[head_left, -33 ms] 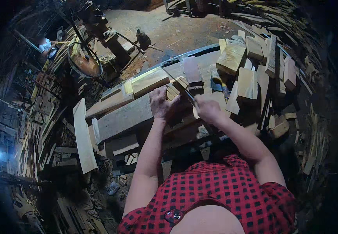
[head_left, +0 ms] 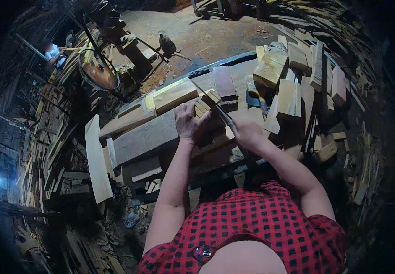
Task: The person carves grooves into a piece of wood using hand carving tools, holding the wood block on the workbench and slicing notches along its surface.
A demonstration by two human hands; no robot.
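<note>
My left hand (head_left: 188, 120) is closed round a small wooden block (head_left: 201, 108) and presses it onto the bench, its thumb toward the blade. Gripped in my right hand (head_left: 249, 136) is a hand saw (head_left: 225, 117) with a long, narrow blade, seen nearly edge-on. The blade runs from my right fist up and left across the block's right end. Its teeth are too small to make out, and my fingers hide the handle. Just beyond my left hand lies a pale squared timber (head_left: 175, 97). A pinkish block (head_left: 224, 82) lies past the blade.
Several cut blocks (head_left: 271, 68) are heaped at the bench's right. A wide grey board (head_left: 145, 137) lies left of my hands, with a long pale plank (head_left: 98, 160) jutting nearby. Beyond stands a large round metal wheel (head_left: 99, 71); a person (head_left: 55, 55) sits far left. Scrap wood surrounds the bench.
My right hand has drawn back slightly toward me and to the right with the saw, showing more of the blade. My left hand and the block have stayed put.
</note>
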